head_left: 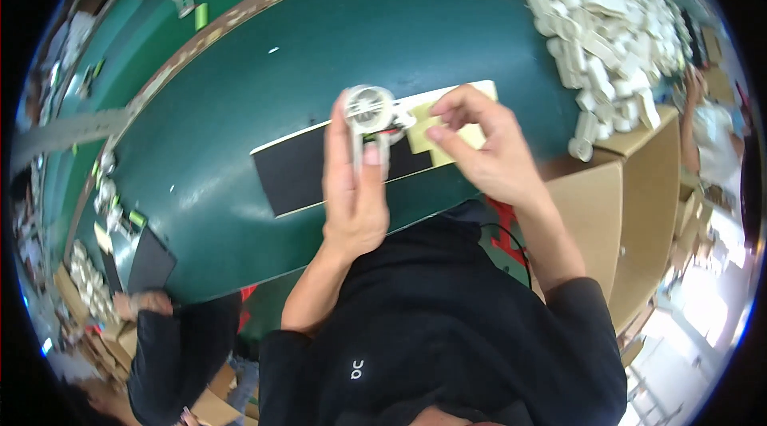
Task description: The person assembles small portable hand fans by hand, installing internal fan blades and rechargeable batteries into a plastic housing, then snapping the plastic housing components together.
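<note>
Left hand (351,210): cradling white fan-like housing (369,106) | right hand (495,150): just beside it, half-curled, can't tell if pinching anything | best: brace housing steady, grip clear of red-and-green innards (372,137) | beneath left hand: black pad (293,173)

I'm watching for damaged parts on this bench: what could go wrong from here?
The left hand holds the white device with red and green bits showing, which might get snagged. If that grip loosens, the device could drop onto the black sheet. White parts heaped near the cardboard box might slide off.
</note>
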`<state>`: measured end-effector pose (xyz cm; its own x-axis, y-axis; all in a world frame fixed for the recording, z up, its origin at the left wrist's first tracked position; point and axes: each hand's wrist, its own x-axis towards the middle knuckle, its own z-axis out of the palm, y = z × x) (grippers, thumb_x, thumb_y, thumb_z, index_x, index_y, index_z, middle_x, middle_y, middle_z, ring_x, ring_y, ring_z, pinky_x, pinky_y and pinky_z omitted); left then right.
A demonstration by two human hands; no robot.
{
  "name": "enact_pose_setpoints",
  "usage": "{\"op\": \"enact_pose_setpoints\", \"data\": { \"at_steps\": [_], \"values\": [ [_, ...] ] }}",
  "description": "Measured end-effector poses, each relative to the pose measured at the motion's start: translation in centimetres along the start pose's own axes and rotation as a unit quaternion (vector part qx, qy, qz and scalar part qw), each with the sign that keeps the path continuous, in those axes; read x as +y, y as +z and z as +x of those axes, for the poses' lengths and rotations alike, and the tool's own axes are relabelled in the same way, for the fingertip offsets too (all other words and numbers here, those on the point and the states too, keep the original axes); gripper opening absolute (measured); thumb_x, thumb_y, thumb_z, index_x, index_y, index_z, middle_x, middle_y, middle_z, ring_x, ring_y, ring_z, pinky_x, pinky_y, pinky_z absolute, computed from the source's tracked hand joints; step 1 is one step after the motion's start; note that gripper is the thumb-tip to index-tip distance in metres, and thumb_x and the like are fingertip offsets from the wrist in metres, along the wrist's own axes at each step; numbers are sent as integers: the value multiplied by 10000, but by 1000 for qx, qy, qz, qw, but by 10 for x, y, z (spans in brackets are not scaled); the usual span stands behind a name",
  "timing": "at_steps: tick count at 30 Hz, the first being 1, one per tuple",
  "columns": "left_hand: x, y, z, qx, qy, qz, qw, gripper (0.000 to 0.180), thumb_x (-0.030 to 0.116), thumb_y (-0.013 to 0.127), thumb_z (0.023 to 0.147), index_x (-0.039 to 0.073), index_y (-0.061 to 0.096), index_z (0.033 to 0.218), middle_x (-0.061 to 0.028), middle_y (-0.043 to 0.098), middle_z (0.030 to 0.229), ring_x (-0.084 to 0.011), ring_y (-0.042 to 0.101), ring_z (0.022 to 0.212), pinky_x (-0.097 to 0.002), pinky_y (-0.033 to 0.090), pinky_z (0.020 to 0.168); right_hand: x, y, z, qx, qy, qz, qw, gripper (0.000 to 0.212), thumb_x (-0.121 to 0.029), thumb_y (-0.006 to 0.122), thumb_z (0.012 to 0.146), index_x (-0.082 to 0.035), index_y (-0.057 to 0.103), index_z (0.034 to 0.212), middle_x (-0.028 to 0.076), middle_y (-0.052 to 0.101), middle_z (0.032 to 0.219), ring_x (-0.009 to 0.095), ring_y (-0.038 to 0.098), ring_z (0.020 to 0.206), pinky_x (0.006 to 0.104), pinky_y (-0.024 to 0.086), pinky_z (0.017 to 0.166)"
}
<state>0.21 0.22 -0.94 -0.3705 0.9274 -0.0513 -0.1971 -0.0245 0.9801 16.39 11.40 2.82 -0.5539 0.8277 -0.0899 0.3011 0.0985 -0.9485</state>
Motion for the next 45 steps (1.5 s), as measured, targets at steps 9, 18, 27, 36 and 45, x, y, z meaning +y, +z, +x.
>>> {"op": "enact_pose_setpoints", "data": {
  "at_steps": [9,18,27,36,45],
  "values": [
    [-5,5,5,60,-4,-142,988,375,163,463,1094,-51,466,1401,-92,603,1037,-39,393,678,-198,298,578,6,-40,-35,-1,33,-12,999,111,-42,735,924,-18,657,999,54,648,924,127,609,801,297,509,739],
    [0,8,20,-75,-89,-266,957,357,141,501,1094,-17,468,1412,-66,589,1010,-42,368,641,-221,308,573,23,-72,-63,72,81,-87,990,102,-38,743,897,-11,665,956,30,625,883,118,590,802,273,475,732],
    [0,1,18,-27,-86,-247,965,318,93,497,1091,-7,485,1393,-59,633,1045,-23,386,650,-201,302,541,19,-38,-45,-13,57,-87,995,127,-47,752,888,-7,650,953,58,631,871,152,578,753,304,486,703],
    [16,14,8,-115,-109,-175,972,464,199,433,1132,11,378,1552,19,579,1069,-17,411,744,-184,336,621,32,-7,-27,-86,134,218,963,469,-99,670,985,-21,516,1421,79,676,1168,158,661,1024,310,517,893],
    [25,18,4,-114,-140,-179,967,866,217,529,910,-2,144,1654,-110,546,1278,-110,445,734,-259,401,679,38,-2,-20,-114,133,323,930,400,-74,631,1008,-1,525,1386,71,660,1225,154,658,1092,337,537,958]
  ]
}}
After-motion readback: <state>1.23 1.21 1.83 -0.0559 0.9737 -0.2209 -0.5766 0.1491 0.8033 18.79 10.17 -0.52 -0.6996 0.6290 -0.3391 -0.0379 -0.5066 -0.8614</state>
